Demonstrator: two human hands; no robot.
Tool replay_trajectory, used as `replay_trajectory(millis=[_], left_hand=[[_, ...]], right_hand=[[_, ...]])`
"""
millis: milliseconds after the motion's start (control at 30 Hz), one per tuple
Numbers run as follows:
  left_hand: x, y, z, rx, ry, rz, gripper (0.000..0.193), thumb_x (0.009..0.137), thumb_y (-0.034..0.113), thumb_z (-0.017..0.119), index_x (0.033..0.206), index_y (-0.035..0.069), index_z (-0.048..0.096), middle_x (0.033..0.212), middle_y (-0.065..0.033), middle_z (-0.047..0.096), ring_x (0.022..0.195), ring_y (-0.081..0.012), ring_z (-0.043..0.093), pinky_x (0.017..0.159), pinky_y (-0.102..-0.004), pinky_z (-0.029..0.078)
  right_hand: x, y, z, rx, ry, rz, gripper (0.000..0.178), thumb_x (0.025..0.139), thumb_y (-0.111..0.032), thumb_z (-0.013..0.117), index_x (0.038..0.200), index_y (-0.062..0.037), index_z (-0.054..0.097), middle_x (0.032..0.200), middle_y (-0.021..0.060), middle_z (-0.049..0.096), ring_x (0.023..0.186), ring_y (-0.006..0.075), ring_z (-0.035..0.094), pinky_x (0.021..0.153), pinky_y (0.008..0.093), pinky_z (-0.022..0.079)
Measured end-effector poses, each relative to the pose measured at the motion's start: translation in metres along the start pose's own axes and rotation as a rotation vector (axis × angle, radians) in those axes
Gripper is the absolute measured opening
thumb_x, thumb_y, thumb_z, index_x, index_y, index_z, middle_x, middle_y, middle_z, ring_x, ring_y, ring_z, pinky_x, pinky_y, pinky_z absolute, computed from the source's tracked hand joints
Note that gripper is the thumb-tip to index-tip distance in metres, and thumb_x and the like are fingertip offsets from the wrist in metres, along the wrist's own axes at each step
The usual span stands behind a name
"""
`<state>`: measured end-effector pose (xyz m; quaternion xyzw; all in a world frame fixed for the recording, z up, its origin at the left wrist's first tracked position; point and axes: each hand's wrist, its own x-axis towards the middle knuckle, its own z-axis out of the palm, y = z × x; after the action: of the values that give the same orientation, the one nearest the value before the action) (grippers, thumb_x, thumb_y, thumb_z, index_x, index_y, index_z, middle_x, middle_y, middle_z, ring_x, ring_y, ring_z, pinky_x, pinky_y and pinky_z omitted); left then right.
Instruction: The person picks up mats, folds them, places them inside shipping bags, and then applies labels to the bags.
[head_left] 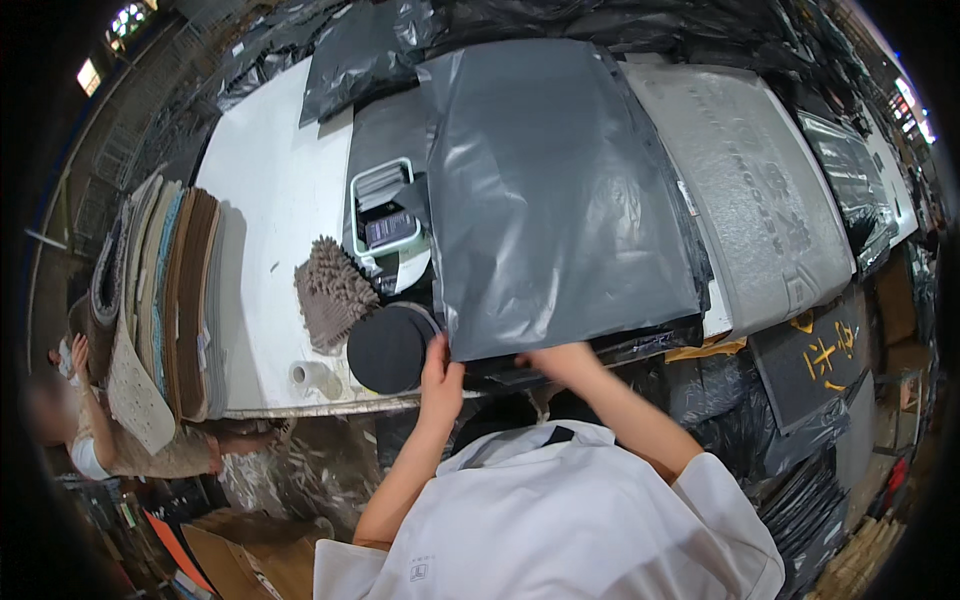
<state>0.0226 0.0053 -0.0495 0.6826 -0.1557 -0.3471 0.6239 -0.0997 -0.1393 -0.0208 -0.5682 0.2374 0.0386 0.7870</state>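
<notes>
A large, smooth dark grey plastic mailing bag [560,190] lies flat on a stack in front of me. My left hand [441,382] is closed at its near left corner, thumb up along the edge. Farther right, my right hand [560,363] reaches to the bag's near edge; most of its fingers are hidden under that edge. Just left of my left hand is a stack of round black discs [388,348]. Beside them are a brown shaggy chenille mitt [335,295] and a pale green-rimmed basket [388,250] holding cards and a small dark box.
A white table [270,190] carries everything. At its left end stand folded mats [185,300], with a roll of tape [315,380] nearer me. A wrapped grey package [745,190] lies on the right. Another person's arm [90,400] shows at far left, beside the mats.
</notes>
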Motion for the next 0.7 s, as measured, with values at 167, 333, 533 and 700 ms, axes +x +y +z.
replay_trajectory(millis=[167, 333, 533, 700], left_hand=[[-0.044, -0.01, -0.009, -0.171, -0.108, -0.235, 0.011, 0.09, 0.015, 0.051, 0.094, 0.005, 0.054, 0.079, -0.0024, 0.058, 0.066, -0.0101, 0.056, 0.056, -0.0243, 0.046], [-0.059, 0.012, -0.016, -0.12, -0.127, -0.294, 0.008, 0.087, 0.008, 0.054, 0.089, 0.0, 0.057, 0.079, -0.0054, 0.061, 0.069, -0.0101, 0.058, 0.062, -0.0232, 0.048], [-0.058, 0.015, -0.015, -0.115, -0.182, -0.205, 0.014, 0.088, 0.006, 0.051, 0.093, -0.003, 0.06, 0.083, -0.0092, 0.064, 0.072, -0.0125, 0.06, 0.065, -0.0248, 0.05], [-0.051, 0.001, -0.013, -0.046, -0.175, -0.141, 0.013, 0.088, 0.006, 0.051, 0.092, -0.003, 0.059, 0.083, -0.009, 0.063, 0.074, -0.0138, 0.061, 0.065, -0.0246, 0.05]], right_hand=[[-0.031, -0.063, -0.022, -0.508, 0.5, -0.552, 0.024, 0.077, -0.02, 0.063, 0.096, -0.0043, 0.063, 0.084, 0.009, 0.065, 0.073, 0.0185, 0.063, 0.068, 0.0292, 0.048], [0.023, -0.03, -0.101, -1.593, 1.0, -0.642, 0.058, 0.069, -0.026, 0.068, 0.121, -0.0084, 0.047, 0.122, 0.0118, 0.049, 0.119, 0.0294, 0.039, 0.097, 0.0467, 0.029], [-0.006, 0.01, 0.04, -1.052, 0.269, -1.036, 0.02, 0.066, -0.012, 0.066, 0.085, -0.0099, 0.06, 0.087, 0.0017, 0.061, 0.081, 0.0189, 0.057, 0.075, 0.0355, 0.038], [-0.059, 0.061, 0.024, -0.567, 0.484, -0.637, 0.017, 0.071, -0.003, 0.06, 0.088, -0.0058, 0.057, 0.086, 0.0087, 0.058, 0.082, 0.0274, 0.055, 0.072, 0.0378, 0.045]])
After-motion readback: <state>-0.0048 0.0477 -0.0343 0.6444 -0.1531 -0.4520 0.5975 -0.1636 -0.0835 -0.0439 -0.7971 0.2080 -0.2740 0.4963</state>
